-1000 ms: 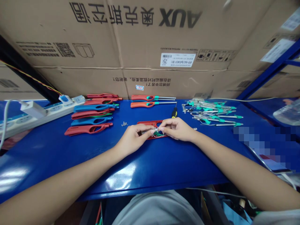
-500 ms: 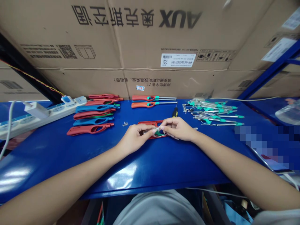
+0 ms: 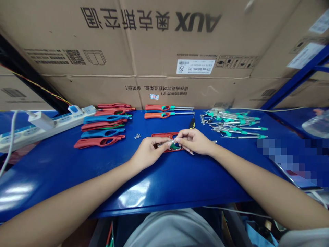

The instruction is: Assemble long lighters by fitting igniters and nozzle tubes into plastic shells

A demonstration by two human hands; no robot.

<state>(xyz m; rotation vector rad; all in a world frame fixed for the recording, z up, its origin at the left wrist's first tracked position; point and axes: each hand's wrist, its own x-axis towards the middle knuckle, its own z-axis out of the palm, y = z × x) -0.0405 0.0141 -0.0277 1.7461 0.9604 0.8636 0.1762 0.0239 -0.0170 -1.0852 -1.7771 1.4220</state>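
Observation:
A red lighter shell (image 3: pixel 164 134) lies on the blue table under my fingers, with a green trigger piece (image 3: pixel 175 146) visible inside it. My left hand (image 3: pixel 147 151) is closed in a pinch on a small whitish lighter part (image 3: pixel 172 141) above the shell. From the other side, the thumb and index finger of my right hand (image 3: pixel 194 141) pinch the same small part; its exact form is hidden by the fingertips. The tip of a metal tube (image 3: pixel 214 141) shows beyond my right hand.
Red and blue lighter shells (image 3: pixel 102 132) are stacked at left, near a white power strip (image 3: pixel 59 121). Lighters with metal tubes (image 3: pixel 158 115) lie behind. Small screws (image 3: pixel 138 136), a black-yellow screwdriver (image 3: pixel 192 123) and a pile of teal-tipped tube assemblies (image 3: pixel 235 121) surround my hands. Cardboard (image 3: pixel 154 44) stands behind.
Both hands stay almost in place over the red shell, still pinching. The fingertips have shifted very slightly around the small part.

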